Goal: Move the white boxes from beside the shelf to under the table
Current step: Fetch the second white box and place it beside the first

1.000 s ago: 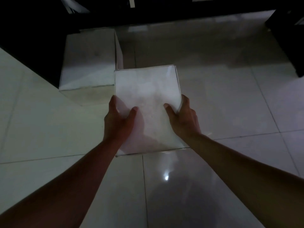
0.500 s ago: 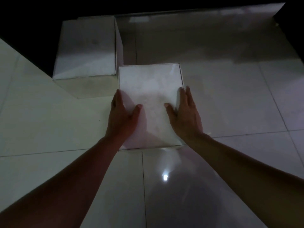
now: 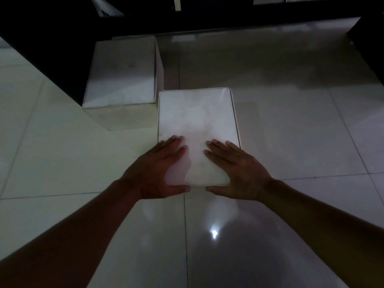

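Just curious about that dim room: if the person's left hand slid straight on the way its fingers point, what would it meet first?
The left hand points up and slightly right across the near white box. Beyond its far edge, probably bare floor tiles; the far white box sits left.

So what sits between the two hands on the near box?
In the head view, only the bare white top of the near box lies between the left hand and right hand; nothing else rests there.
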`<state>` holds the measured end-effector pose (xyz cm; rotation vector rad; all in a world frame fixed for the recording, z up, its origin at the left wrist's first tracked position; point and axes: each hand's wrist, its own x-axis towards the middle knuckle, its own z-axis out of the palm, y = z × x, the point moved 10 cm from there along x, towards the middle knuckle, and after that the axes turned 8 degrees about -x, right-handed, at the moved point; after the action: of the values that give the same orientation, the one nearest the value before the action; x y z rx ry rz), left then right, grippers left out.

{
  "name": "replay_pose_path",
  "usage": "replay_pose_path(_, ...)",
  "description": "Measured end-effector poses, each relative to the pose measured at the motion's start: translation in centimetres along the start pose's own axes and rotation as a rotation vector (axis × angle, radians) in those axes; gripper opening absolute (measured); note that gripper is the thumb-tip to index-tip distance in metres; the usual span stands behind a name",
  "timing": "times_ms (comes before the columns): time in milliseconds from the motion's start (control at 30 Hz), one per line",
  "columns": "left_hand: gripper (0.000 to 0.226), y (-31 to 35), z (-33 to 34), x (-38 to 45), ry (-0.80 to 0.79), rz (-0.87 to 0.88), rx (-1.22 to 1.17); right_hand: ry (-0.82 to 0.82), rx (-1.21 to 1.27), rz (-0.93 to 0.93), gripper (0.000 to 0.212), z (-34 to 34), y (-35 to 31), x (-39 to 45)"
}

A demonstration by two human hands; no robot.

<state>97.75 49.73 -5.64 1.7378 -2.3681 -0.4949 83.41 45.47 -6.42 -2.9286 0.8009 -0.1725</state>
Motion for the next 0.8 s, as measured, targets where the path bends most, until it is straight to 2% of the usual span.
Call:
replay_pose_path(100, 0.104, -0.4, -0.3, 0.7, 0.007, 0.004, -0.001, -0.008, -0.005, 0.037, 0.086, 0.2, 0.6, 0.5)
replay_pose_path(267, 0.071, -1.9, -1.6, 3.1, 0.106, -0.126, -0.07, -0.065, -0.004, 0.148, 0.075, 0.7, 2.8, 4.0)
replay_pose_path(367, 0.061, -3.3, -1.5, 5.2, 0.122, -0.204, -0.081, -0.069, 0.004, 0.199, 0.071, 0.9, 4.3, 6.7)
replay_pose_path(800, 0.057, -7.8, -2.4, 10.4, 0.222, -0.254, -0.1, -0.06, -0.047, 0.264, 0.065, 1.6, 7.5, 12.9)
